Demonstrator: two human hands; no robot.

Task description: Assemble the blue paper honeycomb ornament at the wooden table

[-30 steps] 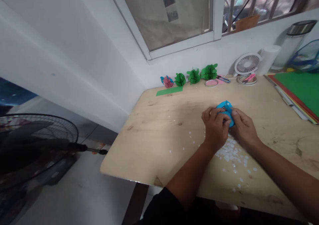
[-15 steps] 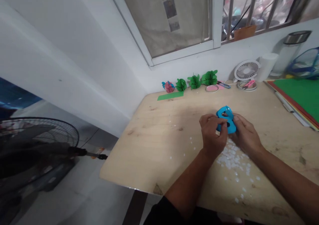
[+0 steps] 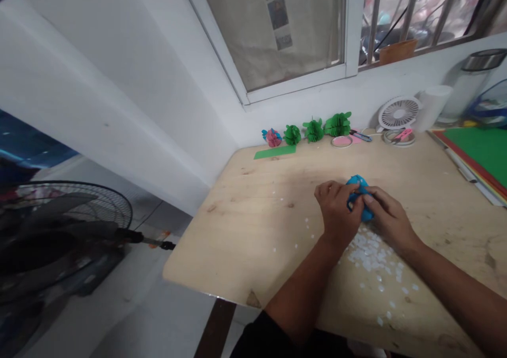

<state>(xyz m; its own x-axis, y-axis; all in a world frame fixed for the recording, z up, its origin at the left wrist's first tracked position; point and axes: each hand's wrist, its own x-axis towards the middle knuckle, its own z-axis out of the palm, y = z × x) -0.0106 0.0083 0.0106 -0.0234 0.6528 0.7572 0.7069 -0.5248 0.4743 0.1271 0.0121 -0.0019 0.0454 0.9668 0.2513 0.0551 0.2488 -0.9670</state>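
Observation:
Both hands meet over the right half of the table, pinching a blue paper craft piece point(image 3: 366, 214) between them. My left hand point(image 3: 338, 207) has its thumb and forefinger closed on the near left side of the paper. From the right, my right hand point(image 3: 390, 215) grips the other side with thumb and fingers. The paper looks folded or bunched, with a dark opening at its left, and fingers cover much of it. Small white scraps point(image 3: 370, 252) lie scattered on the table just below the hands.
Along the wall stand several green paper figures point(image 3: 314, 130) and a pink-and-blue one point(image 3: 272, 137). A green paper strip point(image 3: 274, 152) lies before them. Farther right are a cutter point(image 3: 360, 135), a small white fan point(image 3: 399, 112), and stacked coloured sheets point(image 3: 479, 149). A floor fan point(image 3: 71, 226) stands left.
The blue paper was spread flatter, showing two holes. Now it is more bunched, and my right thumb and fingers have moved left across it, close to my left fingertips. The view has shifted slightly.

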